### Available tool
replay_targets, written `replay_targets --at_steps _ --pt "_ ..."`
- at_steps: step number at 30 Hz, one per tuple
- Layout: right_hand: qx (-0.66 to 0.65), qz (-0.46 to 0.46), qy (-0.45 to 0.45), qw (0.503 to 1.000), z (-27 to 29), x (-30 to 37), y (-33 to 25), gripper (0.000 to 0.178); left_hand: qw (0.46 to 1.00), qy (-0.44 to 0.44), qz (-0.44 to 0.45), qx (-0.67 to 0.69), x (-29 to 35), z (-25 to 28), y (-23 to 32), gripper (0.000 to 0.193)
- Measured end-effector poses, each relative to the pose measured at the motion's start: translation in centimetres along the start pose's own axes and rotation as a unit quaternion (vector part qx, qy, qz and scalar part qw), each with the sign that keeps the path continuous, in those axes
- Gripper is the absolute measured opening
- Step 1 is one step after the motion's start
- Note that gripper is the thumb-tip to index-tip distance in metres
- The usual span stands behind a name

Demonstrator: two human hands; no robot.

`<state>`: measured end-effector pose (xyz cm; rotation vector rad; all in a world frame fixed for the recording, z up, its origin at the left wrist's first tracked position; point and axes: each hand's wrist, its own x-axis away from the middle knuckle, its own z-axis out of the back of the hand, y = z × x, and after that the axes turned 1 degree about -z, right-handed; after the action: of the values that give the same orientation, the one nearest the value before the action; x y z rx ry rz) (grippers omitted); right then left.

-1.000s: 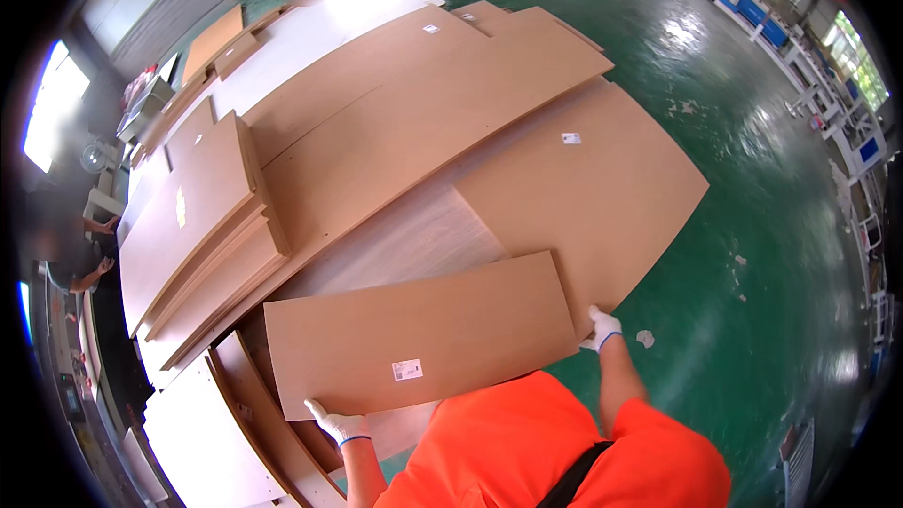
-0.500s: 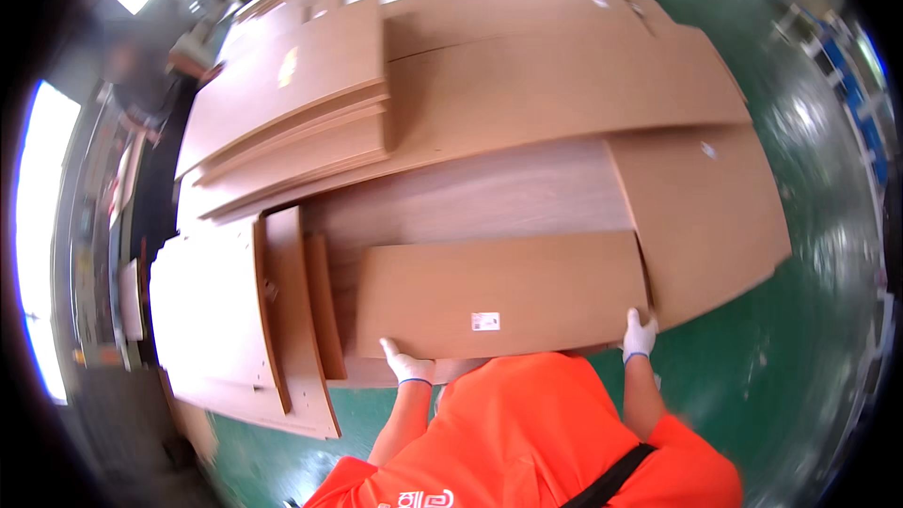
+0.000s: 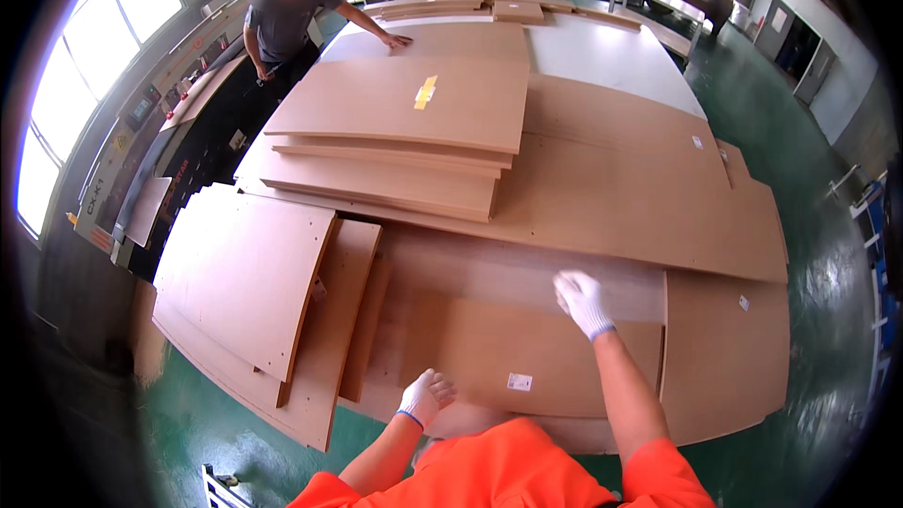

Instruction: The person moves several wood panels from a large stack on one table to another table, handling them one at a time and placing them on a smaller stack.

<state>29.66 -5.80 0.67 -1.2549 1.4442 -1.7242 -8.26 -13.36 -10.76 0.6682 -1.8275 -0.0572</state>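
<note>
A brown rectangular board (image 3: 470, 339) with a small white label (image 3: 519, 382) lies flat in front of me on a wider wood-toned panel (image 3: 451, 259). My left hand (image 3: 428, 397), in a white glove, hovers by the board's near left part, fingers loosely bent with nothing in them. Over the board's far right part is my right hand (image 3: 581, 301), gloved too, raised and slightly smeared, its fingers loosely apart and holding nothing. Right of the board lies another labelled brown panel (image 3: 720, 348).
Pale panels (image 3: 240, 273) are stacked at the left, beside narrower brown ones. Farther back stand stacked boards (image 3: 395, 103) with a yellow tape mark. A co-worker (image 3: 292, 19) rests a hand on a board at the far left. A machine (image 3: 141, 160) runs along the left; green floor lies right.
Both hands have let go of the labelled board, which lies flat. My right hand has moved up and inward over it. The view has tilted up, bringing the co-worker into fuller sight.
</note>
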Motion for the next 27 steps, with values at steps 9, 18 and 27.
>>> replay_targets --at_steps 9,18,27 --pt "-0.201 -0.086 0.043 0.975 -13.1 -21.7 -13.5 0.041 0.991 -0.105 -0.032 0.083 3.9 -1.4 5.7 0.035" --pt "-0.157 -0.016 -0.045 0.986 -16.0 1.3 -4.6 0.027 0.958 -0.212 -0.190 0.042 4.6 -6.8 18.8 0.038" --pt "-0.410 -0.138 0.128 0.892 0.3 19.8 1.4 0.034 0.927 -0.162 -0.321 0.106 2.5 -7.3 30.3 0.040"
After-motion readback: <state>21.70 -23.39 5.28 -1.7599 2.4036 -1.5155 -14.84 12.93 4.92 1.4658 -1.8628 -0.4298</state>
